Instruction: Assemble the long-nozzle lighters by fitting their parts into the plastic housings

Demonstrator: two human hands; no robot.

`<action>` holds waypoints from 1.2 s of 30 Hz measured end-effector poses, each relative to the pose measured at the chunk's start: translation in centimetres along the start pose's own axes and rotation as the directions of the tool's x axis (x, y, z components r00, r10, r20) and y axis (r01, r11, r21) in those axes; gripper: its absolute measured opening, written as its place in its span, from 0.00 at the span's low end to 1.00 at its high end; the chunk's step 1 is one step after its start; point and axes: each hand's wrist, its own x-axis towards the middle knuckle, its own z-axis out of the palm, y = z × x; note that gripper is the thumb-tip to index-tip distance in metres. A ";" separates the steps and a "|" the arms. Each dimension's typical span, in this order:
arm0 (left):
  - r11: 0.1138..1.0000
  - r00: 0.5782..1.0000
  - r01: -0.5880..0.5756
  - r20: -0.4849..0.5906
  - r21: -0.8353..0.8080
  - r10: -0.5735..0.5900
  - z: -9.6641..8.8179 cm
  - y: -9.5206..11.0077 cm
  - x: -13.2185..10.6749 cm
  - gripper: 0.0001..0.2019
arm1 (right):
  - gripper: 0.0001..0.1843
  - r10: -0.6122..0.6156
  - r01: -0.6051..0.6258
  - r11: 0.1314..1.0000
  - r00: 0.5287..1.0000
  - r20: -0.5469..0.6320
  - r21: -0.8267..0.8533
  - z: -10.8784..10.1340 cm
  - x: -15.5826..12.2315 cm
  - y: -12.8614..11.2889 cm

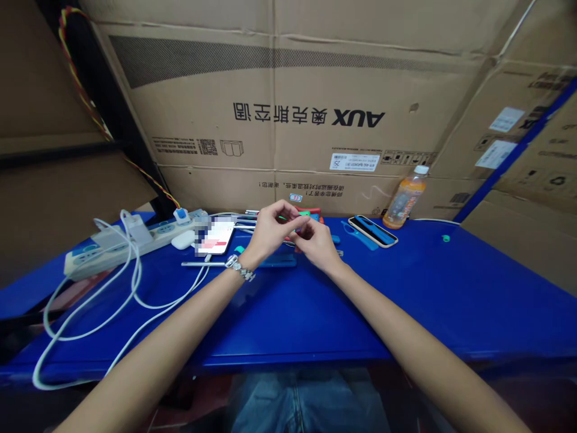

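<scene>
My left hand point(274, 227) and right hand point(317, 242) meet over the back part of the blue counter point(279, 325), thumbs and fingers curled in, tips together. A small thing point(297, 230) shows between the fingertips, mostly covered; can't tell what it is or which hand, if either, grips it. Watch point(232, 261) on left wrist. Red and green items point(314, 211) just behind my hands, partly hidden; blue item point(282, 261) lies nearer me, below them. Left side: lit screen point(226, 236), partly blurred out, white case point(183, 240) beside it, silver rod point(202, 264) in front, then power strip point(90, 260) with white cables point(135, 270). Right side: tan-edged phone point(383, 235), orange drink bottle point(406, 198) tilted against the cardboard point(311, 72), green bit point(446, 238) farther right.
</scene>
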 end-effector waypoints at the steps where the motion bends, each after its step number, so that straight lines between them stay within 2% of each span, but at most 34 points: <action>1: 1.000 1.000 0.000 -0.008 -0.030 0.000 0.3 -0.2 0.2 0.13 | 0.18 0.011 -0.011 1.000 1.000 -0.013 0.009 0.0 0.0 0.0; 4: 0.998 1.000 0.018 0.019 -0.059 -0.017 0.3 -0.8 0.2 0.11 | 0.15 0.031 -0.032 0.997 0.999 0.020 0.072 -0.2 0.1 0.0; 8: 1.000 0.996 0.009 0.090 0.003 -0.009 -0.6 -1.1 -0.1 0.13 | 0.20 0.056 -0.107 0.974 0.969 0.241 0.202 -1.5 0.4 -0.6; 10: 0.999 0.994 -0.017 0.108 0.030 0.014 -0.8 -1.2 -0.1 0.13 | 0.23 0.058 -0.125 0.968 0.955 0.289 0.218 -2.0 0.5 -1.0; 13: 1.000 0.995 -0.010 0.103 0.005 0.010 -0.3 -1.1 -0.1 0.14 | 0.24 0.061 -0.103 0.972 0.978 0.201 0.209 -1.9 0.6 -0.9; 18: 0.994 0.991 0.007 -0.131 -0.108 -0.021 1.2 -0.7 0.0 0.13 | 0.23 0.053 -0.054 0.990 0.999 0.009 0.131 -0.4 0.5 -0.2; 20: 0.992 0.989 0.025 -0.142 -0.122 -0.043 1.2 -0.6 0.1 0.13 | 0.22 0.039 -0.036 0.993 0.999 -0.018 0.116 -0.3 0.5 -0.2; 21: 0.992 0.992 0.035 -0.115 -0.123 -0.049 1.0 -0.5 0.1 0.13 | 0.21 0.038 -0.038 0.991 0.999 0.003 0.127 -0.4 0.5 -0.3; 23: 0.993 0.998 0.046 -0.030 -0.107 -0.050 0.4 -0.5 0.0 0.12 | 0.19 0.050 -0.071 0.981 0.992 0.118 0.178 -1.1 0.6 -0.6; 25: 0.997 0.998 0.038 0.060 -0.072 -0.034 -0.2 -0.5 -0.1 0.13 | 0.19 0.065 -0.123 0.970 0.963 0.262 0.209 -2.0 0.6 -1.0; 27: 0.999 0.994 0.010 0.111 -0.035 -0.006 -0.5 -0.5 -0.1 0.14 | 0.18 0.069 -0.131 0.976 0.945 0.319 0.177 -2.6 0.6 -1.3; 29: 1.000 0.994 -0.011 0.104 -0.021 0.013 -0.4 -0.4 -0.1 0.14 | 0.17 0.040 -0.076 0.989 0.962 0.268 0.124 -2.6 0.5 -1.3; 32: 0.999 1.000 0.015 -0.019 -0.052 -0.016 0.3 -0.4 -0.1 0.16 | 0.14 -0.038 0.031 0.998 0.991 0.126 0.058 -1.7 0.4 -1.1; 34: 0.994 0.992 0.041 -0.114 -0.097 -0.052 0.8 -0.4 -0.1 0.17 | 0.14 -0.055 0.055 0.998 0.997 0.051 -0.001 -1.1 0.4 -0.9; 36: 0.990 0.987 0.058 -0.141 -0.131 -0.077 1.1 -0.3 -0.1 0.17 | 0.16 -0.047 0.048 0.997 0.999 0.007 -0.053 -0.8 0.3 -0.8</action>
